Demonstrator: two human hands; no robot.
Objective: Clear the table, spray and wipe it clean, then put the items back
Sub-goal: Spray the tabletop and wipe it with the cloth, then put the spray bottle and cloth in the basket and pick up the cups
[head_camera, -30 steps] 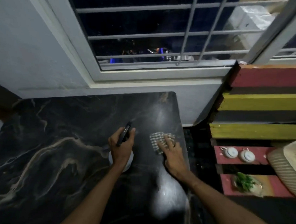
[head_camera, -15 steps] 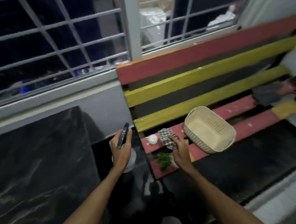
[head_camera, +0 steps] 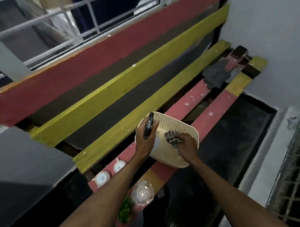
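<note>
My left hand [head_camera: 146,139] grips a white spray bottle [head_camera: 155,144] with a black trigger head [head_camera: 148,125], held over the near-left part of a cream perforated basket [head_camera: 177,127]. My right hand [head_camera: 187,146] holds a checked cloth [head_camera: 172,137] bunched above the inside of that basket. The basket rests on the red and yellow slats of a wooden bench [head_camera: 213,104]. Two small white lidded pots [head_camera: 110,172] sit on the bench's near slat. A clear glass vase [head_camera: 142,192] with green leaves [head_camera: 126,211] lies beside them. The table is out of view.
The bench's striped backrest [head_camera: 110,63] runs across the upper frame under a barred window [head_camera: 71,22]. A dark cloth bundle [head_camera: 217,75] lies at the bench's far end. A white wall [head_camera: 271,41] stands at right. A mesh panel [head_camera: 294,176] is at the lower right.
The view has swung right from the dark table to the bench. Both hands moved along, carrying bottle and cloth from the table's edge to over the basket.
</note>
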